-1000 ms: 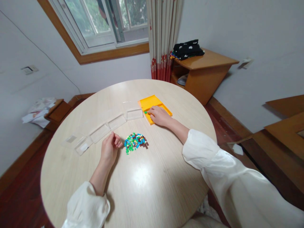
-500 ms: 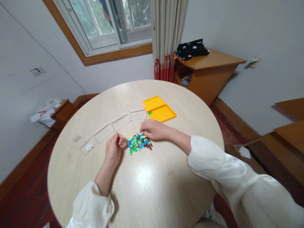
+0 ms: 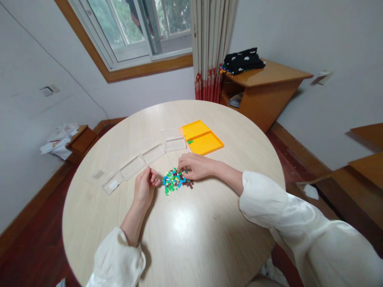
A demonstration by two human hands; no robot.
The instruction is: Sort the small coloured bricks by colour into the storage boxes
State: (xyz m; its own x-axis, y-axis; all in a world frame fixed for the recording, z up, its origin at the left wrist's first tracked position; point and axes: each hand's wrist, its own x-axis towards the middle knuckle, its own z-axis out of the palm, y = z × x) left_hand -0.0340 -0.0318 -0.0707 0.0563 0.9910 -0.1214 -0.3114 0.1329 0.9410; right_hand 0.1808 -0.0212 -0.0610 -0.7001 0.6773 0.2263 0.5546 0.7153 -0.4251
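A small heap of tiny coloured pieces, green, blue and brown, lies in the middle of the round wooden table. My right hand rests on the heap's far right side, fingertips pinched down among the pieces. My left hand lies on its side just left of the heap, fingers curled loosely into the palm, with nothing visible in them. An orange two-part tray sits beyond the heap, with one green piece at its left edge.
Several clear plastic trays run in a row from the orange tray toward the left. A wooden side table with dark folded cloth stands by the curtain. Crumpled paper lies on the floor at left.
My right hand left the orange tray, dropping a green piece there, and came back to the heap, where it now pinches among the pieces. The left hand stayed put.
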